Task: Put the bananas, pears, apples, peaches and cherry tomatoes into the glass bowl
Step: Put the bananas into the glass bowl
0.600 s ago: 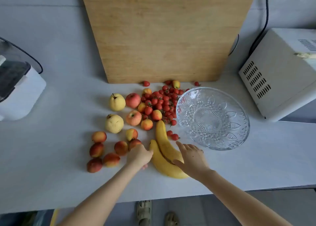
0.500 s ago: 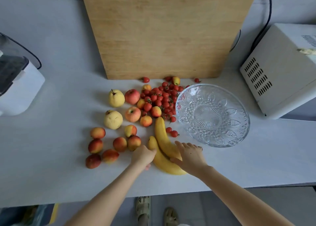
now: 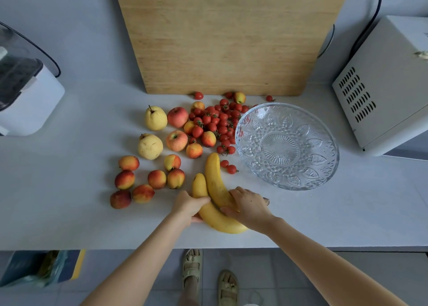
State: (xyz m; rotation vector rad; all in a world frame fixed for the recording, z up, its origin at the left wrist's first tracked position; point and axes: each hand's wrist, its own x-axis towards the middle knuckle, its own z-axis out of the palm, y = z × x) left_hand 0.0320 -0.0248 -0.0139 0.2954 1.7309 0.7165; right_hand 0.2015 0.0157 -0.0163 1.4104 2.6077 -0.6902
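Note:
Two yellow bananas (image 3: 214, 178) lie joined on the white counter near its front edge. My left hand (image 3: 188, 205) grips the left banana from the left side. My right hand (image 3: 249, 207) wraps over the right banana close to the stem end. The empty glass bowl (image 3: 324, 171) stands to the right of the fruit. Two yellow pears (image 3: 155, 118), two apples (image 3: 177, 117), several red-orange peaches (image 3: 125, 179) and a heap of cherry tomatoes (image 3: 220, 123) lie on the counter left of the bowl.
A big wooden cutting board (image 3: 220, 35) leans against the back wall. A white appliance (image 3: 389, 86) stands at the right with a black cable, another white appliance (image 3: 25, 97) at the left. The counter's front edge (image 3: 92, 248) runs just below my hands.
Both hands have closed around the bananas: the left hand has slid onto the left banana, and the right hand's fingers have curled over the right one.

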